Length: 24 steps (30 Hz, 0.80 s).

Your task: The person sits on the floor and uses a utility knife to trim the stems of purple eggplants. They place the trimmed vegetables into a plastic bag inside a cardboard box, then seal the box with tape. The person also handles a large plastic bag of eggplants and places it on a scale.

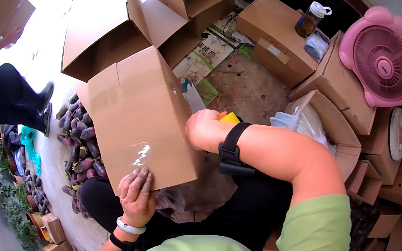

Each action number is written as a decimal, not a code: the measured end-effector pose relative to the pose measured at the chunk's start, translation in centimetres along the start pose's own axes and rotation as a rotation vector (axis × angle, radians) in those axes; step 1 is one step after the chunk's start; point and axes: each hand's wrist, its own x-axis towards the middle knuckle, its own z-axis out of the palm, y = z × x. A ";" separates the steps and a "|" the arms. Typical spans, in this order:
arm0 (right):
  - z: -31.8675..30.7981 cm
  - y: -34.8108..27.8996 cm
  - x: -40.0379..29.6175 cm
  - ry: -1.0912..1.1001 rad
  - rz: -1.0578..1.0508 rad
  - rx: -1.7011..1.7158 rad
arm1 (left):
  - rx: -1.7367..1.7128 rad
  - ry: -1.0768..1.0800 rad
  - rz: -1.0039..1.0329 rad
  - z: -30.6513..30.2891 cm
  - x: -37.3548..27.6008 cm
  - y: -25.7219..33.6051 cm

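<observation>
A cardboard box (143, 116) lies tilted over my lap, with a strip of shiny clear tape on its upper face. My left hand (137, 194), its fingers dusty, grips the box's near edge with the fingertips on the upper face. At the box's right side is my right hand (202, 127), its fingers curled and partly hidden. Just beyond that wrist shows a yellow and orange object (230, 118), probably part of a tape dispenser; whether the hand holds it cannot be told. Open cardboard boxes (96, 30) stand beyond the held box.
Purple oblong produce (82, 138) is piled on the floor at left. A person (3, 102) carries a box (10, 10) at the far left. A pink fan (384, 64) and a bottle (310, 20) rest on boxes at right. An open box (345, 136) holds plastic bags.
</observation>
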 end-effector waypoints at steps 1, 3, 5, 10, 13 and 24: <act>0.2 -0.1 -0.1 -0.024 -0.032 -0.007 | -0.006 -0.008 0.015 0.0 0.0 0.0; 1.2 -0.3 -0.1 -0.009 -0.052 0.016 | -0.007 -0.007 0.015 0.0 -0.2 0.1; 2.9 -0.2 0.8 0.028 -0.009 0.038 | -0.004 0.008 0.034 0.2 0.0 0.3; 5.2 1.0 4.2 0.077 0.089 0.062 | 0.009 0.007 -0.023 0.0 -0.3 0.1; 1.5 4.1 6.8 0.370 0.196 0.011 | 0.017 -0.006 -0.019 0.0 -0.4 0.2; 0.6 4.3 12.7 0.312 0.232 -0.012 | -0.045 0.009 -0.063 -0.8 0.2 -0.2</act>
